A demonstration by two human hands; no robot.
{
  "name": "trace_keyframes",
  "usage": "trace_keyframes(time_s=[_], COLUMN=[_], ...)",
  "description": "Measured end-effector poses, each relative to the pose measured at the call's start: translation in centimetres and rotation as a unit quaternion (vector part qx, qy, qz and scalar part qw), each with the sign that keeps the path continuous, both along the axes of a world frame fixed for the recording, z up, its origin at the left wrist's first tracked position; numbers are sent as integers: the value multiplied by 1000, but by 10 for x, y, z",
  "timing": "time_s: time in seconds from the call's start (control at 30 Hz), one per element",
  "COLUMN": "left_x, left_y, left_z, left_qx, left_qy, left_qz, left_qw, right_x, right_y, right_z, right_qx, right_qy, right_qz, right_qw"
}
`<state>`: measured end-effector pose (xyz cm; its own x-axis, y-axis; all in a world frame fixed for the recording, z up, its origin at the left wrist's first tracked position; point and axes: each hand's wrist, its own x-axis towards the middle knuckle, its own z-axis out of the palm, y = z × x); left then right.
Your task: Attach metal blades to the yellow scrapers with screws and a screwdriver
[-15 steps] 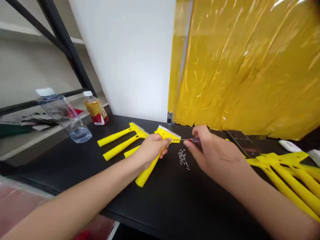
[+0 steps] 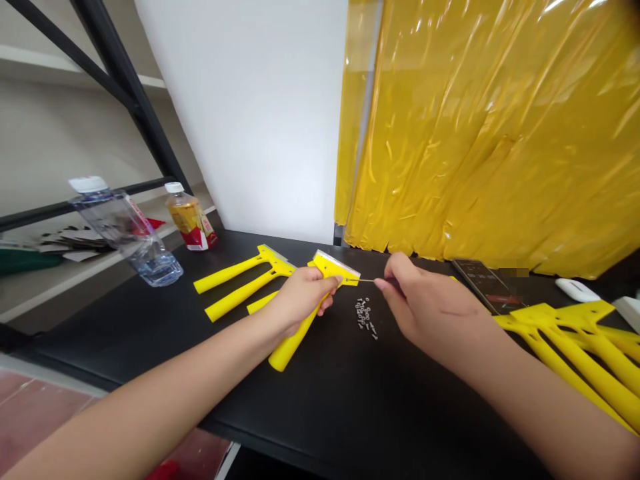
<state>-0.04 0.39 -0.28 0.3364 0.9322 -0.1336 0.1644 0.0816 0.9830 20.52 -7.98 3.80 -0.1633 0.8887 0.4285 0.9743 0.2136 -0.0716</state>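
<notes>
My left hand [image 2: 307, 293] is closed around the neck of a yellow scraper [image 2: 295, 340], whose wide head with a metal blade points away from me. In my right hand [image 2: 425, 300] is a screwdriver [image 2: 369, 280]; its handle is mostly hidden by my fingers. The thin shaft reaches left to the right end of the scraper head, near a small screw. Below the shaft lies a loose pile of small screws and nuts [image 2: 364, 315]. Several more yellow scrapers [image 2: 243, 295] rest left of my left hand, one partly covered by it.
More yellow scraper handles [image 2: 575, 353] are heaped at the right. Behind my right hand lie a phone [image 2: 483, 283] and a white mouse-like object [image 2: 577, 291]. A clear bottle [image 2: 135, 233] and a juice bottle [image 2: 191, 220] stand at the left. Yellow film [image 2: 490, 133] hangs behind the black table [image 2: 350, 407].
My right hand has turned slightly around the screwdriver, so its handle shows less. The left hand and the scraper stay almost where they were.
</notes>
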Motion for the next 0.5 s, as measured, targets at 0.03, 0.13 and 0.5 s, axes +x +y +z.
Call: trace_keyframes(time_s=[0.03,0.13,0.5], left_x=[0,0,0], left_y=[0,0,0], left_z=[0,1,2], left_qx=[1,2,7], left_qy=[0,3,10], left_qz=[-3,-3,14], left_qw=[1000,1000,1000], right_x=[1,1,1], right_y=[0,0,2], right_z=[0,1,-1], right_qx=[1,0,-27], right_qy=[-3,10,-18], right_qz=[-6,11,12], right_qw=[1000,1000,999])
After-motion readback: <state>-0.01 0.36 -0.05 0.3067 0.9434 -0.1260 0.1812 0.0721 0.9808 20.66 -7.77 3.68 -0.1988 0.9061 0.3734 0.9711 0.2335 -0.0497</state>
